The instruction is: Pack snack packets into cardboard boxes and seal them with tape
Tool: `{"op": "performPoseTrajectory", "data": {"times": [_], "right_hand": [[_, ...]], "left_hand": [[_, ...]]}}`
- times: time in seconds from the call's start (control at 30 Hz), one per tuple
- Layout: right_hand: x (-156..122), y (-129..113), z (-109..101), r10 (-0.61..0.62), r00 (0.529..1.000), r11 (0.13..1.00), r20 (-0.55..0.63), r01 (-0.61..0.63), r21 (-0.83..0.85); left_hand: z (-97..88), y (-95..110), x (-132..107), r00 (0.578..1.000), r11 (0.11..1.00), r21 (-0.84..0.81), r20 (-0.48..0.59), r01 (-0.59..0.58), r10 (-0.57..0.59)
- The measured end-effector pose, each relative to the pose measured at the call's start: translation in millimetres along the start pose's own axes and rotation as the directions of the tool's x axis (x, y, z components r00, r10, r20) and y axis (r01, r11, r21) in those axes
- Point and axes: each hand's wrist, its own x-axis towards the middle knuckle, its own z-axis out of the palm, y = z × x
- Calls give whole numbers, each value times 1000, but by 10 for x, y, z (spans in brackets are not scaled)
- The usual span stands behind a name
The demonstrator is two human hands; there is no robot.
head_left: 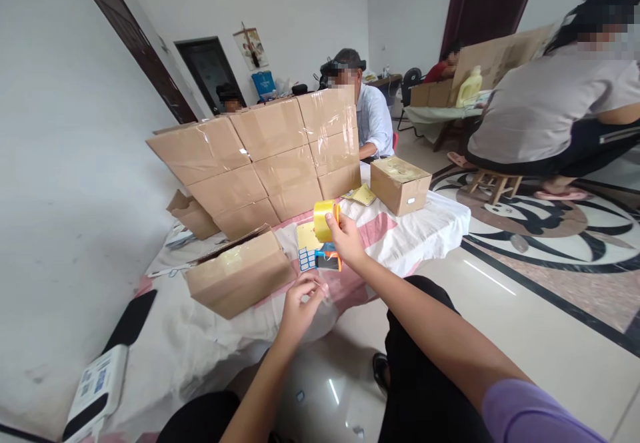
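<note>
Lower centre: left hand (pixel 303 300), fingertips drawn together; whether they pinch anything cannot be told. Centre: right hand (pixel 349 238) grasping the yellow tape roll (pixel 324 222) above the surface (pixel 425 224); a loosened grip could drop it. Upper centre, beyond: taped cardboard panel (pixel 285 156).

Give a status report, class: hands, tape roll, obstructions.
Right hand holding yellow tape roll. Left hand pinched, contents unclear. Cardboard box nearby, not blocking the roll.
</note>
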Motion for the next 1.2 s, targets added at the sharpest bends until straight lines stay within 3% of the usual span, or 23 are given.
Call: {"op": "performPoseTrajectory", "data": {"times": [0.23, 0.4, 0.6, 0.9, 1.1, 1.2], "right_hand": [[-9, -43, -7, 63, 998, 993, -14, -61, 96], [-19, -110, 42, 192, 981, 945, -1, -185, 269], [4, -73, 49, 313, 949, 890, -38, -279, 360], [9, -23, 63, 327, 941, 889, -89, -274, 366], [110, -35, -12, 291, 936, 908, -196, -206, 365], [158, -24, -64, 307, 922, 889, -235, -189, 417]], "left_hand": [[150, -78, -16, 975, 936, -289, -32, 201, -219], [199, -23, 1, 965, 847, -472, 43, 246, -257], [173, 53, 14, 962, 865, -434, 15, 252, -273], [205, 6, 22, 956, 846, -474, -26, 245, -292], [280, 9, -28, 933, 762, -550, 101, 341, -344], [361, 20, -56, 908, 667, -623, 199, 408, -369]]}}
